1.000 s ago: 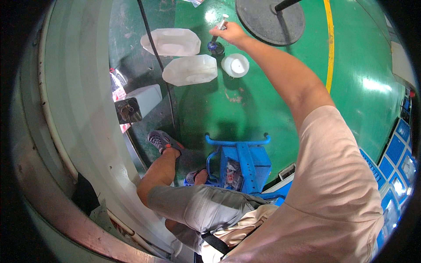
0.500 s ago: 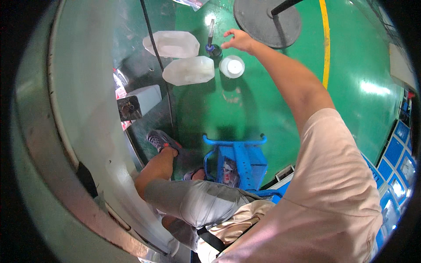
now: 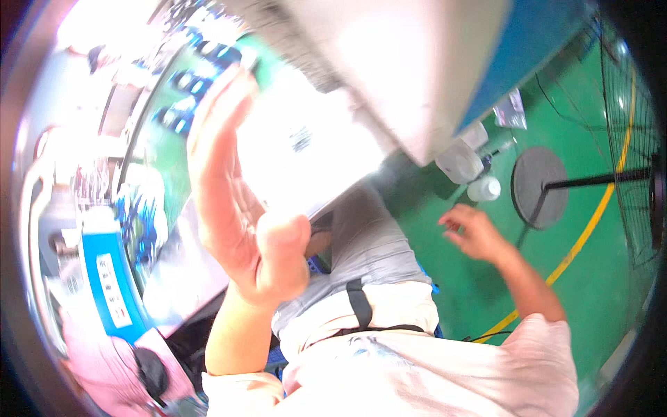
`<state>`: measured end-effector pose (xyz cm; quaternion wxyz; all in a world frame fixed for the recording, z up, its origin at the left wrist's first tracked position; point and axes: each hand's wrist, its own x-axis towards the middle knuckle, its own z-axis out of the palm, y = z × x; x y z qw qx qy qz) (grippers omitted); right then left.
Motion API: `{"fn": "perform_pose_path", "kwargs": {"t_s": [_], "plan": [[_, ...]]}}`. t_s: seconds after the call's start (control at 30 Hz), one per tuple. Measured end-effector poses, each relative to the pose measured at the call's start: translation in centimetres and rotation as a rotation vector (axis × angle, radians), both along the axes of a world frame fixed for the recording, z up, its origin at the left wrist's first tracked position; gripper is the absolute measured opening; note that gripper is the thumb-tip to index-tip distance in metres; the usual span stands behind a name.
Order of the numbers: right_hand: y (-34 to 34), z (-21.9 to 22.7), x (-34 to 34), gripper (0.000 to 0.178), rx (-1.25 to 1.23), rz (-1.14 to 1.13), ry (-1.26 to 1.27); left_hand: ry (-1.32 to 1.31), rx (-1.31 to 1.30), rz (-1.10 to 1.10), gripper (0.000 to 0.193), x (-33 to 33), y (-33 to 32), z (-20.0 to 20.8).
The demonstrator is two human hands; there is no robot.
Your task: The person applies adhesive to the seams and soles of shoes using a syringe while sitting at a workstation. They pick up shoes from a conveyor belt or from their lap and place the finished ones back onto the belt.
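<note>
Raised close in front of me, my left hand (image 3: pixel 240 201) is open, its fingers stretched out and nothing in it. Behind it lies a bright white surface (image 3: pixel 326 160), washed out by glare; I cannot tell whether the hand touches it. My right hand (image 3: pixel 474 233) hangs over the green floor at the right, fingers loosely bent and apart, holding nothing that I can see. Nearest to it on the floor is a white round container (image 3: pixel 484 188). Beyond that are a translucent cut-open jug (image 3: pixel 459 162) and a dark bottle with a nozzle (image 3: pixel 488 159).
A white and blue machine housing (image 3: pixel 417 76) juts in from the top. A round black stand base (image 3: pixel 539 187) with a pole and wire fan cage (image 3: pixel 633 149) is at the right. A person in pink (image 3: pixel 114 372) is at the lower left, beside a blue sign (image 3: pixel 111 285).
My view has swung left and up from the floor. My left hand has come into sight, raised and open. The right hand has drawn back from beside the floor containers.
</note>
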<state>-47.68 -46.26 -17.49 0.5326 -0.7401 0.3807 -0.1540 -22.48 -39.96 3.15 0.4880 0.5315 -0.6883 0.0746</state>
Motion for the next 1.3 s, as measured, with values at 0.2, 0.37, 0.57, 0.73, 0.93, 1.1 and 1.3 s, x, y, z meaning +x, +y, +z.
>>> {"fn": "perform_pose_path", "kwargs": {"t_s": [0.2,0.37,0.57,0.73,0.93,1.1,1.3], "plan": [[7.5,11.4,13.9,0.045,-0.453,0.385,-0.311,0.448,0.227,0.606,0.026,11.2,17.3,-1.0],[7.5,15.4,24.8,0.064,-0.841,0.49,0.005,0.782,0.038,0.998,0.044,22.9,26.1,-1.8],[6.8,17.2,30.2,0.06,-0.622,0.787,0.294,0.839,0.097,1.24,0.079,38.4,28.0,-3.8],[6.3,15.8,27.3,0.059,-0.645,0.512,0.12,0.973,-0.049,1.206,0.063,48.1,26.2,-8.2],[7.5,14.8,22.6,0.061,-0.402,0.45,0.128,0.906,0.043,1.234,0.045,49.1,29.2,-6.8],[6.8,14.3,21.4,0.063,-0.336,0.464,0.013,0.879,-0.037,1.272,0.054,35.2,29.2,-5.5],[5.3,13.9,20.8,0.051,0.226,0.282,-0.309,0.678,0.348,0.816,0.065,19.1,24.2,-6.0]]}}
